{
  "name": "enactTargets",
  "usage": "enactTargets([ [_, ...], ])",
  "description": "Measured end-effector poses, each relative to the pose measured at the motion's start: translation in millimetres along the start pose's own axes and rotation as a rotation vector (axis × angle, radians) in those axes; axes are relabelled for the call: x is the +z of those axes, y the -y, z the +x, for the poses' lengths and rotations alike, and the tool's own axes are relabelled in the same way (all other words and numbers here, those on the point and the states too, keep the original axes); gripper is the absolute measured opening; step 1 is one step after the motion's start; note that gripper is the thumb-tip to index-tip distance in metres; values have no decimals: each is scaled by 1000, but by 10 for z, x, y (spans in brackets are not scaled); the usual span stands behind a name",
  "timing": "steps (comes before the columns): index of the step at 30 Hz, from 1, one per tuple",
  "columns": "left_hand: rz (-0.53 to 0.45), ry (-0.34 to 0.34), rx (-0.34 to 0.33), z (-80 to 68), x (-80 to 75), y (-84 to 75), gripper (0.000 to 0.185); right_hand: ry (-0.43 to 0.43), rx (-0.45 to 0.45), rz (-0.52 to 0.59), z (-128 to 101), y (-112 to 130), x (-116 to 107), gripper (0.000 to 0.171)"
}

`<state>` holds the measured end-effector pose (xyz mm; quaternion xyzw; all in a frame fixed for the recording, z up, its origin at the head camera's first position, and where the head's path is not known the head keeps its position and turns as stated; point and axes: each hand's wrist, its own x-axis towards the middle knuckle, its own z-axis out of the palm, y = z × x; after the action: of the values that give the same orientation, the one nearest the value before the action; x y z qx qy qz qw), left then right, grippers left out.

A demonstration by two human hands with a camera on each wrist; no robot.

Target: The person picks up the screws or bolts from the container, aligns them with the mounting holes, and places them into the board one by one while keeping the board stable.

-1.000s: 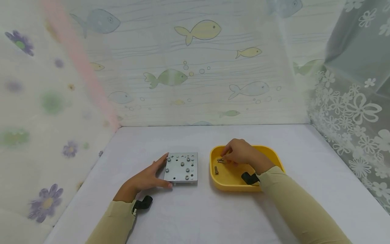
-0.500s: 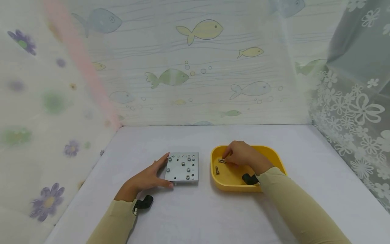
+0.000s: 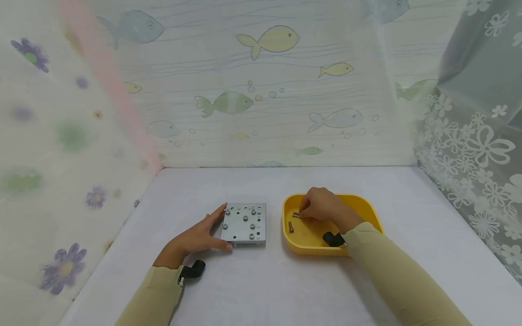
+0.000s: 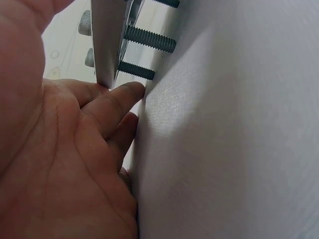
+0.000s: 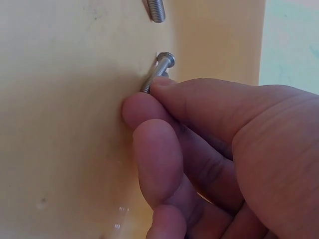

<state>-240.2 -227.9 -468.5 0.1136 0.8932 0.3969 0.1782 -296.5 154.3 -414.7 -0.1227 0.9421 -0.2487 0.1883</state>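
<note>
A square silver metal plate (image 3: 237, 230) lies flat-side up on the table, with several socket-head screws standing in its holes. My left hand (image 3: 198, 236) holds its left side, the thumb at the near edge and the index finger at the far left corner. Threaded screw shanks (image 4: 149, 39) jut from the plate's underside in the left wrist view. Inside the yellow tray (image 3: 316, 251), my right hand (image 3: 324, 207) pinches a small metal screw (image 5: 165, 60) by its threaded end, between thumb and index finger. Another screw may lie right behind it, mostly hidden.
One more loose screw (image 3: 291, 227) lies near the tray's left wall. The tray stands to the right of the plate on a white-covered table (image 3: 261, 285). Patterned curtains (image 3: 261, 127) enclose the back and both sides.
My right fingers have moved slightly in the tray and closed in on the screw. The left hand and the plate keep their places; the head view has shifted a little.
</note>
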Motion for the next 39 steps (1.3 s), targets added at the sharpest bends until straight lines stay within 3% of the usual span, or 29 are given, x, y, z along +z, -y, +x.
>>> enactTargets([
  [13, -5, 4, -35, 4, 6, 10, 133, 19, -12, -39, 6, 29, 12, 5],
  [23, -12, 7, -18, -6, 0, 3, 132, -22, -35, -104, -41, 62, -42, 7],
  [27, -5, 4, -30, -12, -3, -1, 132, -41, -55, -63, -72, 93, -85, 6],
  [34, 4, 0, -33, -4, -1, -10, 133, -68, -118, 100, -89, 126, -152, 5],
  [39, 0, 3, -35, 4, 2, -4, 133, -134, -146, 167, -111, 145, -174, 6],
])
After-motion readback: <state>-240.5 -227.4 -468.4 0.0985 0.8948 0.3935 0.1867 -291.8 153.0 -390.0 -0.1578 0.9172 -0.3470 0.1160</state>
